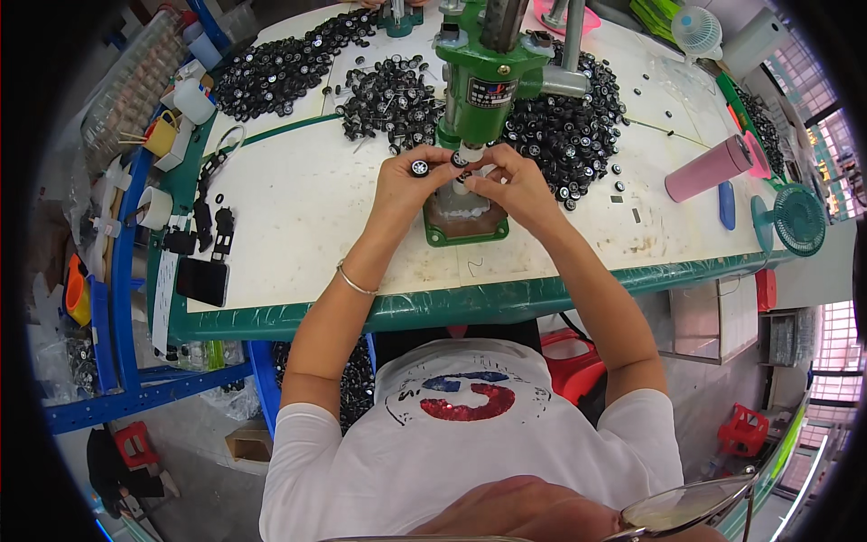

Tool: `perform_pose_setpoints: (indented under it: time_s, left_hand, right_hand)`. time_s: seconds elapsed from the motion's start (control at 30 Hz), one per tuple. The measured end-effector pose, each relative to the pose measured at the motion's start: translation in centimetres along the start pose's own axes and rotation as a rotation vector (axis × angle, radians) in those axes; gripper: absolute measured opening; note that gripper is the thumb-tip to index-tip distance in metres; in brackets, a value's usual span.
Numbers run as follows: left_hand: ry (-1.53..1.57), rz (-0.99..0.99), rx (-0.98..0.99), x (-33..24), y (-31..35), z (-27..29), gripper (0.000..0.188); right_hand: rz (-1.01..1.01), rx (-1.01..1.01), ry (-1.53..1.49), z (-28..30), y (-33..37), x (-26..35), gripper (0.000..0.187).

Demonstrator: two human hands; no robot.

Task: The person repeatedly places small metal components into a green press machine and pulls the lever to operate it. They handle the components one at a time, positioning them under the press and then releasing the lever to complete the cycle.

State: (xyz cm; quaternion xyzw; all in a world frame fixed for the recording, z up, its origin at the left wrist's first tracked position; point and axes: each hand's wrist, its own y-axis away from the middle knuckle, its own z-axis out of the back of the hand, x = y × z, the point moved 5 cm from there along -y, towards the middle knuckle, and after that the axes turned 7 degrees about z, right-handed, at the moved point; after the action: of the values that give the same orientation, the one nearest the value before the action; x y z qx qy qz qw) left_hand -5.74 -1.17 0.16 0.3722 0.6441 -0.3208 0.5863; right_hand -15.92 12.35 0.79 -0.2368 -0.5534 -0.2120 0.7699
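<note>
A green bench press [483, 104] stands on the table in front of me, its head above a pale base. Both my hands meet under its ram. My left hand [404, 188] is closed; a small black toy wheel [419, 169] with a silver hub shows against its fingers. Between the fingertips of both hands is another small black wheel [460, 160], right at the press tip. My right hand [515, 187] is closed in a pinch there, thumb and forefinger pressed in from the right. The fingers partly hide what sits beneath the ram.
Heaps of black wheels, some with thin metal axles, lie behind the press [388, 98] and right of it [564, 131]. A pink tumbler [709, 170], a teal fan [799, 219] and a blue case [726, 205] are at right. A phone [202, 281] lies at left. Another person's hands show at the far edge.
</note>
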Motion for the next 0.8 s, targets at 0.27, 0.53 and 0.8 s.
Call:
perform_pose_setpoints:
  time_s: [0.27, 0.53, 0.8]
  left_hand:
    - [0.034, -0.069, 0.051, -0.5, -0.3, -1.4, 0.014]
    - [0.106, -0.109, 0.055, 0.6, -1.1, -1.7, 0.012]
    - [0.060, -0.145, 0.061, -0.1, -1.0, -1.4, 0.011]
  right_hand:
    - [0.128, -0.132, -0.091, 3.0, 0.2, -0.6, 0.046]
    - [0.322, -0.426, -0.267, 11.4, -4.9, 8.8, 0.031]
    - [0.347, -0.341, -0.539, 9.6, -11.8, 18.9, 0.022]
